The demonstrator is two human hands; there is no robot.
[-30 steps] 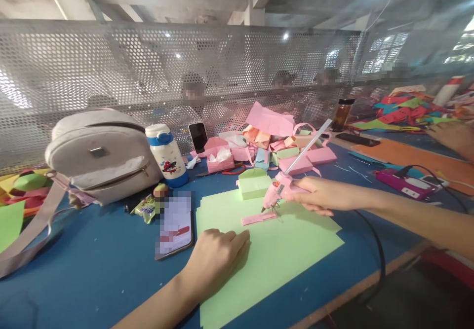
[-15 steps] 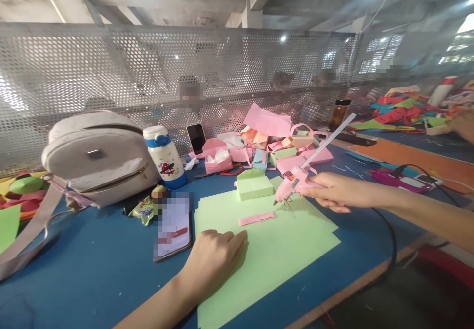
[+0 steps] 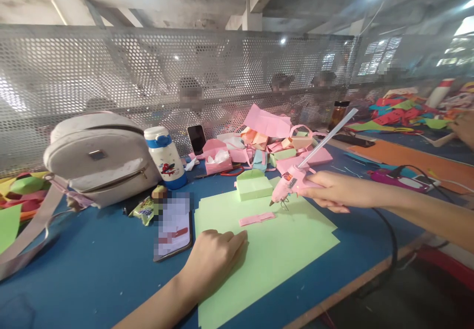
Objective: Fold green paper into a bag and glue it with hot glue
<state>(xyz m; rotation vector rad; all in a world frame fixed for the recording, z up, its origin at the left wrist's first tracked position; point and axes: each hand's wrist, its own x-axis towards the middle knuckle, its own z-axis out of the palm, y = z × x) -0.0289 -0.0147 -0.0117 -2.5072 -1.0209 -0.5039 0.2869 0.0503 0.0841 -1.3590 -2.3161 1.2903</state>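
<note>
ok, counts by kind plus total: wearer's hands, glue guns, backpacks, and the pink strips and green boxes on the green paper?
Hands (left hand, right hand): 2
Glue gun: 1
Backpack: 1
Pink strip on green paper: 1
Green box on it: 1
Total: 6

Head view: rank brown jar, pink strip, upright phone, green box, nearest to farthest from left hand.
1. Pink strip: just ahead, right.
2. Green box: beyond the strip.
3. Upright phone: at the back, left.
4. Brown jar: far back, right.

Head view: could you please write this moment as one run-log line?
right hand: grip closed on pink glue gun | left hand: on green sheets | pink strip: on green sheets | green box: beyond strip
</note>
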